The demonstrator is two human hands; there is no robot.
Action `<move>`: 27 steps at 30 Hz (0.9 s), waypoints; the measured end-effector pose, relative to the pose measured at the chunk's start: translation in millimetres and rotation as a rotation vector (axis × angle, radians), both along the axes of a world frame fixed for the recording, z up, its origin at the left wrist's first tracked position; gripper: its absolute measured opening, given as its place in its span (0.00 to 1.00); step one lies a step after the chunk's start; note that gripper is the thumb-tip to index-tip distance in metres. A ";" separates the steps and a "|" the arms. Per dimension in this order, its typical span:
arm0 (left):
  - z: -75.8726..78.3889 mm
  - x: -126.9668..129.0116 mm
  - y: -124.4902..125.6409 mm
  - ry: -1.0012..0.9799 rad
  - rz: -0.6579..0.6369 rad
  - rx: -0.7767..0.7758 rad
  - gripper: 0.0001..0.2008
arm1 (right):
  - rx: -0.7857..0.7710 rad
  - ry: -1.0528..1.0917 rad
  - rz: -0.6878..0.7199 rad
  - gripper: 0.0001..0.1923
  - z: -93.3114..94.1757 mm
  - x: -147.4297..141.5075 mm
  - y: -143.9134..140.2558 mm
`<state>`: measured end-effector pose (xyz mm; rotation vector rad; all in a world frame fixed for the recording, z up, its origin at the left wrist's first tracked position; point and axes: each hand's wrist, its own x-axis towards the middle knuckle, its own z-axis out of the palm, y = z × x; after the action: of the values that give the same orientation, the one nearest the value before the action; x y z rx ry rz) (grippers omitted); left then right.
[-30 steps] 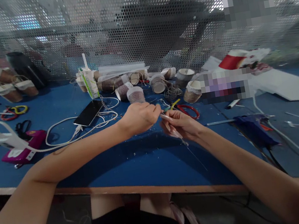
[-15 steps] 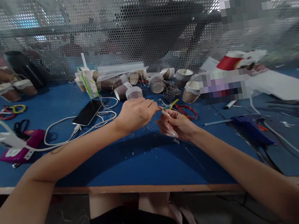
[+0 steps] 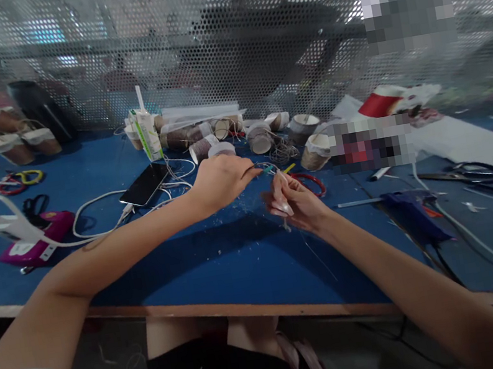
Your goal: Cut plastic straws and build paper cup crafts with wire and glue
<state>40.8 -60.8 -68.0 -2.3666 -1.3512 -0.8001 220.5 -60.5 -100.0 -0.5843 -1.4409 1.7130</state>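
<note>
My left hand (image 3: 226, 181) is held above the blue table with thumb and fingers pinched together. A small green piece (image 3: 268, 169) shows just past its fingertips; I cannot make out what it belongs to. Close on the right, my right hand (image 3: 299, 199) is closed, its fingers curled and slightly blurred, and what they hold is too small to name. A red-handled tool with a yellow part (image 3: 311, 183) lies behind that hand. Under it, a thin pale strand (image 3: 320, 260) stretches over the table.
Spools (image 3: 260, 138) of thread or wire line the back by a perforated metal screen. On the left are a phone (image 3: 145, 185), white cables, a drink carton (image 3: 148, 136) and a purple power adapter (image 3: 40, 238). On the right lie a blue glue gun (image 3: 415, 216) and black scissors (image 3: 478, 171).
My right hand has turned a little, and its fingers have moved slightly. The gap between my two hands has widened slightly. The scissors on the right now lie flat in plainer view.
</note>
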 end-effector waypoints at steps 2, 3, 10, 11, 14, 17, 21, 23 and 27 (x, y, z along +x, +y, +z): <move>1.9 -0.7 2.6 0.030 0.024 -0.079 0.18 | -0.002 0.002 -0.004 0.20 0.3 1.4 1.3; 2.8 -0.7 3.0 0.056 0.033 -0.106 0.18 | -0.004 0.001 0.003 0.20 0.6 1.6 1.6; 3.3 5.2 -5.0 0.209 -0.026 -0.151 0.19 | 0.004 -0.038 0.029 0.22 4.5 1.7 1.5; 3.5 6.3 -6.6 0.216 -0.035 -0.160 0.18 | 0.010 -0.049 0.029 0.22 4.2 2.0 1.9; 5.5 8.6 -11.1 0.198 -0.024 -0.202 0.17 | 0.002 -0.052 0.027 0.21 1.4 2.4 2.7; 6.8 10.0 -14.9 0.158 0.008 -0.208 0.16 | -0.035 -0.052 0.018 0.22 -2.7 1.3 3.0; 4.4 11.1 -16.2 0.087 0.025 -0.196 0.14 | -0.048 -0.031 0.034 0.21 -5.6 -0.1 2.9; 3.6 10.6 -14.0 0.041 0.021 -0.202 0.15 | -0.051 -0.006 0.053 0.20 -4.3 0.4 2.3; 5.3 6.2 -5.6 -0.132 -0.139 -0.345 0.12 | -0.099 0.072 0.023 0.16 2.4 5.4 1.7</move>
<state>46.9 -66.4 -62.7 -2.7405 -1.4932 -0.8311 225.9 -58.8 -97.7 -0.5556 -1.3231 1.8135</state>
